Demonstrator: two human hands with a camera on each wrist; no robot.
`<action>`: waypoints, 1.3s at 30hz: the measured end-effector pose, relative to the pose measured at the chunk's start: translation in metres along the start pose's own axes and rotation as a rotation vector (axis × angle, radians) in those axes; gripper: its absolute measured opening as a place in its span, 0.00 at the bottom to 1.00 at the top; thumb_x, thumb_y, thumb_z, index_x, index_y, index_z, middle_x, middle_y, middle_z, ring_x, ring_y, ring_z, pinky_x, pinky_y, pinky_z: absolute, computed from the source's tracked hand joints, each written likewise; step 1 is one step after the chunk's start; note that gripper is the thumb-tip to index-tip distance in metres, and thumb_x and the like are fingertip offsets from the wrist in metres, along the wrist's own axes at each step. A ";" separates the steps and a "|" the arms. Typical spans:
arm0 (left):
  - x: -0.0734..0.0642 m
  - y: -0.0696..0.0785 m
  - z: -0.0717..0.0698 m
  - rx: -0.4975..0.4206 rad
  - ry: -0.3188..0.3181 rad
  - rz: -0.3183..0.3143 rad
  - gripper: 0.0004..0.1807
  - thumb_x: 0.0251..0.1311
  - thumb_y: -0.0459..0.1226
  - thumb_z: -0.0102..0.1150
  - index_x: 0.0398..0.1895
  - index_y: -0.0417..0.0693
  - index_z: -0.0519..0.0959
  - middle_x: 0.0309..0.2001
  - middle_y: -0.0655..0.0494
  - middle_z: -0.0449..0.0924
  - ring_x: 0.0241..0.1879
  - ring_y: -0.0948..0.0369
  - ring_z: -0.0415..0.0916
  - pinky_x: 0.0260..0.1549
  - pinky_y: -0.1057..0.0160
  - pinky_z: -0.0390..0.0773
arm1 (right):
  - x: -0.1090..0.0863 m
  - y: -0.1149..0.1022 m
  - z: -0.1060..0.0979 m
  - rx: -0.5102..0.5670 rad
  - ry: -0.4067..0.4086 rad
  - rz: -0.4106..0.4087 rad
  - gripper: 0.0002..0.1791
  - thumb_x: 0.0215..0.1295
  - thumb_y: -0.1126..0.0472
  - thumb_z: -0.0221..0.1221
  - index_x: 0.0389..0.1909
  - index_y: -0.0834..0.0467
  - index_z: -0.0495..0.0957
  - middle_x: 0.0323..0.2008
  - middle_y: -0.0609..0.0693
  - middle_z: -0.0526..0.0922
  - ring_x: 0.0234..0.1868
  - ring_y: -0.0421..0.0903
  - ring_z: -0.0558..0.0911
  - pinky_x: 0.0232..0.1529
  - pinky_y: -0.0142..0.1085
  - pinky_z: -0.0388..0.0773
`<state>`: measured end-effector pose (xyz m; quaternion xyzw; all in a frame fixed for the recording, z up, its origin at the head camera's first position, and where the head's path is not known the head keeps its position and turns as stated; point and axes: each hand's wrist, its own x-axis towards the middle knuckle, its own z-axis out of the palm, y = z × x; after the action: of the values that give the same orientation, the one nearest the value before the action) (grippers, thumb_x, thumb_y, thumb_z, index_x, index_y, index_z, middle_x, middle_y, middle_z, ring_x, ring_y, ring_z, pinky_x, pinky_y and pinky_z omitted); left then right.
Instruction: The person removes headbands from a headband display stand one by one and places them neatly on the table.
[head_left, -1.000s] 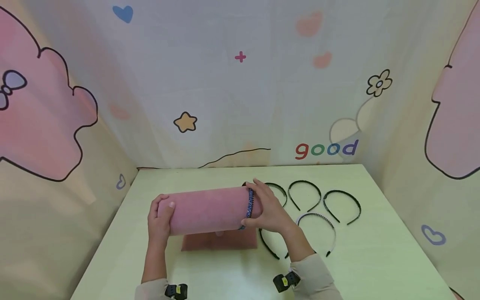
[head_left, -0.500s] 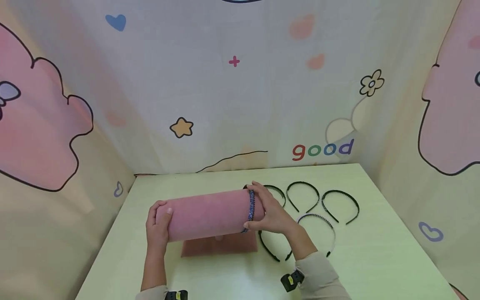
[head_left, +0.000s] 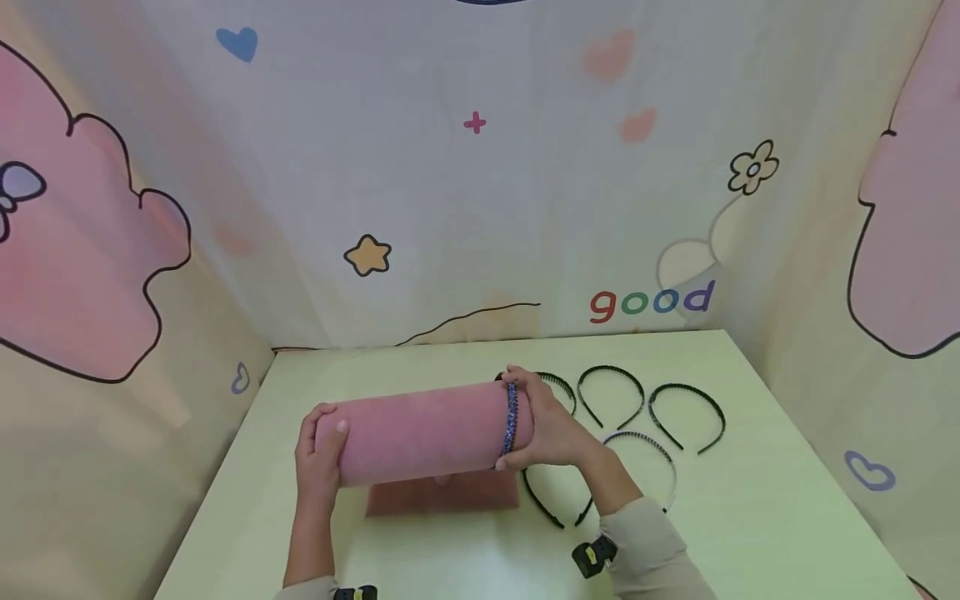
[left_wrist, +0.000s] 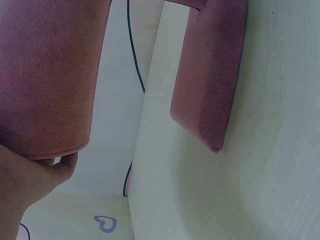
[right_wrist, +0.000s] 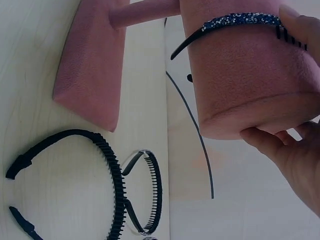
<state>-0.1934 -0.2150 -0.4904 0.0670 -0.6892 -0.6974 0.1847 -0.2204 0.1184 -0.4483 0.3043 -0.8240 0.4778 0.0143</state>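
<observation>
A pink plush headband stand has a thick roll (head_left: 420, 433) on a short post (right_wrist: 145, 13) above its base (head_left: 442, 496). Around the roll's right end sits a blue glitter headband (head_left: 512, 417) with dark comb teeth inside. My left hand (head_left: 318, 454) grips the roll's left end, thumb on the front face. At the other end, my right hand (head_left: 551, 425) holds the headband, with fingertips at its top and the thumb by its lower front part. In the right wrist view, the headband's dark tip (right_wrist: 177, 52) stands out past the roll.
Several headbands lie on the pale table (head_left: 780, 533) right of the stand: a black one (head_left: 611, 368), another black one (head_left: 686, 386), a light one (head_left: 637, 435) and others partly behind my right hand. A printed cloth (head_left: 450, 192) hangs behind the table.
The glitter headband has shifted slightly right along the roll, with my right hand. My left hand keeps its hold on the other end. The head view has tilted a little.
</observation>
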 end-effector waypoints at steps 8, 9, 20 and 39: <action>-0.001 0.004 0.001 -0.013 -0.004 0.005 0.19 0.64 0.38 0.53 0.57 0.48 0.67 0.51 0.58 0.67 0.44 0.56 0.64 0.35 0.58 0.68 | -0.004 -0.030 -0.010 0.092 -0.027 0.038 0.55 0.31 0.69 0.76 0.60 0.64 0.50 0.70 0.55 0.46 0.65 0.59 0.56 0.52 0.52 0.66; -0.002 0.003 0.001 -0.019 -0.004 0.007 0.19 0.64 0.38 0.53 0.57 0.47 0.67 0.51 0.58 0.68 0.44 0.55 0.65 0.35 0.58 0.68 | -0.004 -0.029 -0.011 0.092 -0.029 0.035 0.55 0.31 0.69 0.76 0.59 0.65 0.50 0.70 0.55 0.46 0.65 0.59 0.56 0.53 0.52 0.66; 0.002 0.002 0.003 -0.027 -0.004 0.028 0.19 0.63 0.37 0.54 0.56 0.47 0.68 0.51 0.57 0.69 0.44 0.55 0.65 0.36 0.58 0.68 | -0.001 -0.023 -0.018 0.196 -0.041 0.064 0.53 0.34 0.71 0.74 0.59 0.67 0.47 0.69 0.57 0.48 0.62 0.58 0.60 0.50 0.53 0.68; 0.000 0.000 -0.002 -0.027 0.000 0.021 0.18 0.63 0.38 0.53 0.56 0.48 0.68 0.51 0.57 0.68 0.43 0.55 0.65 0.34 0.58 0.69 | -0.012 0.031 -0.007 0.427 0.039 0.082 0.55 0.39 0.64 0.73 0.64 0.58 0.46 0.65 0.57 0.52 0.63 0.54 0.56 0.46 0.50 0.72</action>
<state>-0.1928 -0.2174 -0.4903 0.0571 -0.6803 -0.7048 0.1930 -0.2280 0.1411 -0.4722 0.2571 -0.7153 0.6475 -0.0539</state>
